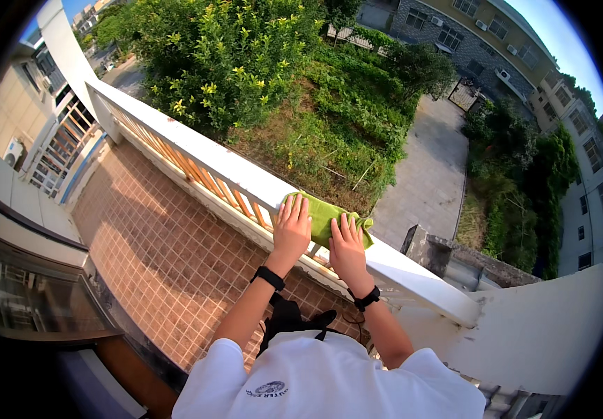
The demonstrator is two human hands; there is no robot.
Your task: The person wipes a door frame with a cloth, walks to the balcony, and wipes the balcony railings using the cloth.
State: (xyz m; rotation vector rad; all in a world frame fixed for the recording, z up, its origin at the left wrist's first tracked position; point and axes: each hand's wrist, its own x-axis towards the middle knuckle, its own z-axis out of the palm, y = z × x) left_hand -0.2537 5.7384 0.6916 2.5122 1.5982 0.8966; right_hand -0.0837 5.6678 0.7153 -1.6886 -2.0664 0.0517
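Note:
A green cloth (323, 217) lies draped across the white balcony railing (228, 166), its edges hanging slightly over both sides of the flat top. My left hand (292, 225) holds the cloth's left end, palm down, fingers close together and pointing away from me. On the cloth's right end rests my right hand (348, 246), also palm down, with its fingers slightly spread. Both hands press the cloth against the rail. The surface directly beneath the cloth is hidden. Each wrist wears a black band.
Slats run below the rail above a brown tiled floor (149, 220). A white wall (537, 324) meets the rail at right; a white post (66, 47) stands at far left. Beyond and below lie a garden (333, 115) and a paved path (427, 152). A window (34, 293) is at lower left.

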